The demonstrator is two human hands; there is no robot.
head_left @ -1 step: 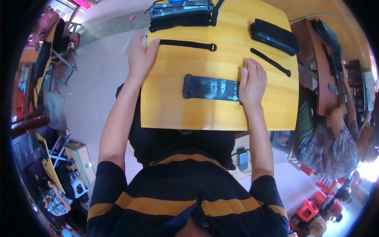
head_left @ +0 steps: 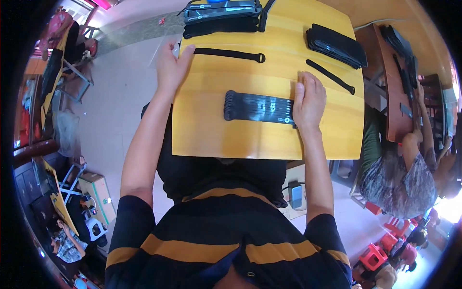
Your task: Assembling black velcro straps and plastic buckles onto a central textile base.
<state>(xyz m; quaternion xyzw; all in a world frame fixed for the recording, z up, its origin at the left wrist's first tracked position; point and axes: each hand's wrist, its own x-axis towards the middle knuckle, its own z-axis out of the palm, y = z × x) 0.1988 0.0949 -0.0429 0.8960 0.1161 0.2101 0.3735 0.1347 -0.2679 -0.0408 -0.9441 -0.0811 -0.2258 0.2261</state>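
My left hand (head_left: 173,65) is at the table's left edge, thumb apart from the fingers, its fingertips partly hidden. Beside its thumb lies the end of a single black strap (head_left: 228,52) with a loop at its right end. A sheet of clear plastic (head_left: 163,47) shows beyond that hand, partly behind it. My right hand (head_left: 309,101) lies on the table with fingers extended, next to the right end of a flat bundle of black straps (head_left: 260,107). It covers that end in part. The bundle's looped ends line up at its left.
The yellow table (head_left: 207,139) carries a stack of black straps (head_left: 335,45) at right, a loose strap (head_left: 330,76) below it, and packed strap bundles (head_left: 221,17) at the far left. Another person (head_left: 402,180) sits at a brown table (head_left: 392,96) on the right.
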